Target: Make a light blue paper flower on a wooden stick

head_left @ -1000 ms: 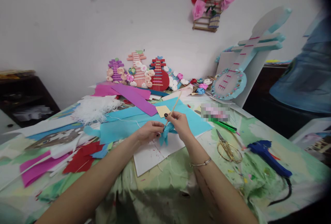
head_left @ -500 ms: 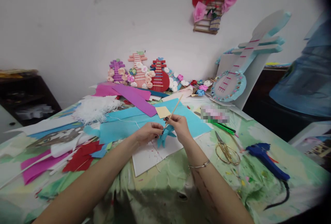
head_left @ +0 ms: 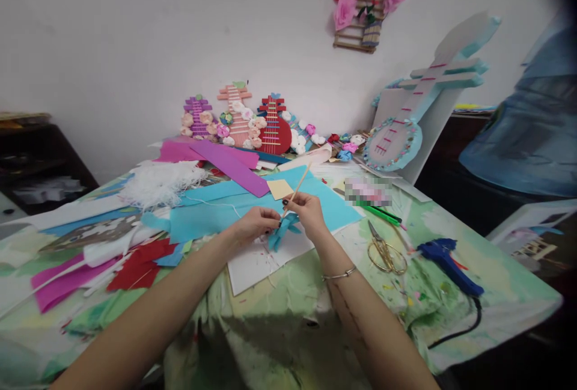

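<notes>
My right hand (head_left: pixel 305 213) pinches a thin wooden stick (head_left: pixel 301 181) that slants up and to the right. Under it hangs a small piece of blue crepe paper (head_left: pixel 280 236), cut into petal-like strips. My left hand (head_left: pixel 256 225) is closed, its fingertips gripping the left edge of that blue paper by the stick's lower end. Both hands are close together above a white sheet (head_left: pixel 247 273). Beneath and behind them lies a larger turquoise crepe sheet (head_left: pixel 338 204) with a cream square of paper (head_left: pixel 280 189) on it.
To the right lie gold-handled scissors (head_left: pixel 386 256), a green cutter (head_left: pixel 382 215) and a blue glue gun (head_left: pixel 453 267) with its cord. At left are white shredded paper (head_left: pixel 160 184) and red paper (head_left: pixel 139 265). Decorated paper instruments (head_left: pixel 274 131) stand along the wall.
The whole view has shifted slightly, so things appear a little further left and up. Both hands keep their hold, and the blue paper strips have turned slightly to the left.
</notes>
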Motion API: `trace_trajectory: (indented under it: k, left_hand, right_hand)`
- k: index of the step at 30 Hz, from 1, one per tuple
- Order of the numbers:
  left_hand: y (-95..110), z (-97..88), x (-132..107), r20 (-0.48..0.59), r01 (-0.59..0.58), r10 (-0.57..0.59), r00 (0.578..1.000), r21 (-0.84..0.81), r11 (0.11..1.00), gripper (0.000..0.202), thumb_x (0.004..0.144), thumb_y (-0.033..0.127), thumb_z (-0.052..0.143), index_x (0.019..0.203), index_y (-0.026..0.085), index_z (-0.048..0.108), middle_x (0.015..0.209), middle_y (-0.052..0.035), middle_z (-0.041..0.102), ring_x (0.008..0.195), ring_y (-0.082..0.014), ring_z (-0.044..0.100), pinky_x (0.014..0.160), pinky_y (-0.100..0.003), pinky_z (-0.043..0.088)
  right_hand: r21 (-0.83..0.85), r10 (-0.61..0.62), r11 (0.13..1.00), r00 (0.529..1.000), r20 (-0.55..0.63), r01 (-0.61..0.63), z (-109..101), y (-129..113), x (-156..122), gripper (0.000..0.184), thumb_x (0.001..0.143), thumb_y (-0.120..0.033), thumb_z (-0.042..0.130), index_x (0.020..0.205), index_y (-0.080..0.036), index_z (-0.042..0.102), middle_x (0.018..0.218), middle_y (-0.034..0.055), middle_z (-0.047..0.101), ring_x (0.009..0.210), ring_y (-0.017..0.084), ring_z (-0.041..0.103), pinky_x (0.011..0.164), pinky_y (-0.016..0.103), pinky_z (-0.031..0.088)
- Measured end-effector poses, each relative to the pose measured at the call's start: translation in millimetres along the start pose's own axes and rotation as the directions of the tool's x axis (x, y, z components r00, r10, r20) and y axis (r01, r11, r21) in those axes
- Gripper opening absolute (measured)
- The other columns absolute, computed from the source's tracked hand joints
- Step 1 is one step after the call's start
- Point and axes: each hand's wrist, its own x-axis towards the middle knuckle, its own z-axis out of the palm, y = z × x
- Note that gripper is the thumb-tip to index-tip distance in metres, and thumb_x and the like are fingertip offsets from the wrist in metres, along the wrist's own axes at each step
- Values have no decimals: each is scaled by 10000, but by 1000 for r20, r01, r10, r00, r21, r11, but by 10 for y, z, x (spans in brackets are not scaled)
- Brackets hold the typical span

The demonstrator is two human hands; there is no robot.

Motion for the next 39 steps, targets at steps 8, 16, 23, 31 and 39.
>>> trace_trajectory:
  k: [8, 16, 23, 31, 39]
  left_hand:
    - [-27, 12, -62, -36, -53, 55, 998, 58, 997, 188, 526, 193, 738, 652, 98, 635, 512, 14, 552, 427, -57, 438, 418, -200, 288]
    - [-94, -50, -42, -40, -104, 106, 994, 41, 994, 224, 535, 211, 747, 673, 98, 611, 521, 24, 554, 424, -46, 432, 420, -192, 286]
    - [-111, -64, -60, -49, -134, 139, 989, 103, 986, 203, 550, 199, 730, 675, 93, 610, 543, 26, 546, 437, -38, 425, 418, -182, 277]
    - [-119, -67, -55, -29, -142, 146, 989, 112, 984, 204, 559, 196, 729, 684, 96, 603, 538, 27, 538, 426, -37, 419, 418, -185, 276]
    - [-125, -66, -49, -39, -136, 142, 989, 116, 984, 204, 545, 197, 730, 677, 100, 609, 521, 36, 537, 410, -38, 413, 413, -187, 280]
  right_hand:
    - [16, 27, 999, 1000, 15, -28, -34, 143, 20, 266, 536, -355, 745, 650, -145, 629, 577, 13, 630, 540, 122, 546, 558, 244, 406]
    - [-87, -5, 996, 999, 36, 9, -112, 206, 20, 319, 654, -455, 657, 616, -139, 636, 556, 29, 626, 516, 105, 506, 553, 238, 399]
    - [-103, -34, 994, 998, 58, 40, -140, 246, 30, 291, 646, -420, 685, 602, -138, 632, 572, 26, 624, 528, 98, 507, 561, 229, 394]
    - [-96, -15, 995, 997, 70, 22, -137, 228, 15, 291, 656, -424, 678, 633, -138, 635, 587, 26, 631, 529, 102, 512, 561, 237, 405]
    - [-93, -36, 995, 996, 80, 43, -131, 206, 11, 271, 650, -399, 677, 610, -137, 621, 566, 23, 622, 521, 101, 510, 555, 237, 393]
